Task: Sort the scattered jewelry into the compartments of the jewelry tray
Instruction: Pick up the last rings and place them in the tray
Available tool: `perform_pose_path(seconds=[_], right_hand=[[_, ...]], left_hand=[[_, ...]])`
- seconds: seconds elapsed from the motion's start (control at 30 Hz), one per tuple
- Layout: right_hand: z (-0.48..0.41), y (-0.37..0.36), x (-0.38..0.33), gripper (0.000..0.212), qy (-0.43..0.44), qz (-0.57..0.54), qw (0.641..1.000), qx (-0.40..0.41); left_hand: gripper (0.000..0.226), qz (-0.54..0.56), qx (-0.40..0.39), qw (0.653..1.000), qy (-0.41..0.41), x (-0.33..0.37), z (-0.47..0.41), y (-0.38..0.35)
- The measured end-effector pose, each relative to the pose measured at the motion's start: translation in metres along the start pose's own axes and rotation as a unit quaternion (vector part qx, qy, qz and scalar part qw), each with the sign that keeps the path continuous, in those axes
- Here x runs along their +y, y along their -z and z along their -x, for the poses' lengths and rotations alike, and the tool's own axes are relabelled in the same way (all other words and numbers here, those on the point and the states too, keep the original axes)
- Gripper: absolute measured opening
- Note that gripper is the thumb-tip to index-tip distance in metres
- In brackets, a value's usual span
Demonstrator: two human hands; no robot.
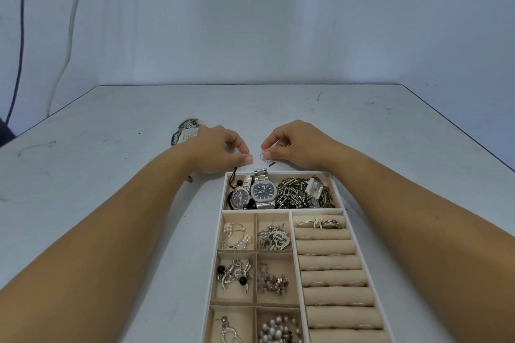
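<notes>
The beige jewelry tray [288, 213] lies near the front of the table, and both my arms reach past it. Just beyond its far edge, my left hand [220, 149] pinches a small thin ring [250, 155] between thumb and forefinger. Beside it my right hand [292, 145] pinches a thin wire hoop [262, 157] against the table. A tiny dark piece [272, 164] lies on the table by the right thumb. The tray's top compartment holds two watches [255, 192] and a heap of chains [303, 193]. Earrings and pearls fill the small left compartments, and rings [320, 223] sit in the padded rolls.
A scraped, peeling patch [185, 132] marks the table beyond my left wrist. A small dark bit [190, 179] lies under my left forearm's edge. Cables [19, 50] hang down the wall at far left. The table's far edge meets a pale wall.
</notes>
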State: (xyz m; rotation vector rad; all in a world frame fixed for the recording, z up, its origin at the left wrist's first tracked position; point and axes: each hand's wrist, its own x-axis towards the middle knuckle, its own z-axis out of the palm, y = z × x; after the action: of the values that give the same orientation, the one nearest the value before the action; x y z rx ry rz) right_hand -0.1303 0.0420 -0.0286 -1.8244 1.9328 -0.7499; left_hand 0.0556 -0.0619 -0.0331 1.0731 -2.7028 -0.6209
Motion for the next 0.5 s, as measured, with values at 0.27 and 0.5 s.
perform_pose_path(seconds=[0.27, 0.5], right_hand=[[0.0026, 0.0052, 0.0009, 0.024, -0.008, 0.011, 0.999, -0.05], [0.0002, 0.0065, 0.0071, 0.024, -0.001, -0.003, 0.998, -0.056]], left_hand=[[0.016, 0.017, -0.026, 1.0, 0.001, -0.0007, -0.0009, -0.0016], [0.014, 0.083, 0.025, 0.995, -0.046, 0.0048, 0.0057, -0.002]])
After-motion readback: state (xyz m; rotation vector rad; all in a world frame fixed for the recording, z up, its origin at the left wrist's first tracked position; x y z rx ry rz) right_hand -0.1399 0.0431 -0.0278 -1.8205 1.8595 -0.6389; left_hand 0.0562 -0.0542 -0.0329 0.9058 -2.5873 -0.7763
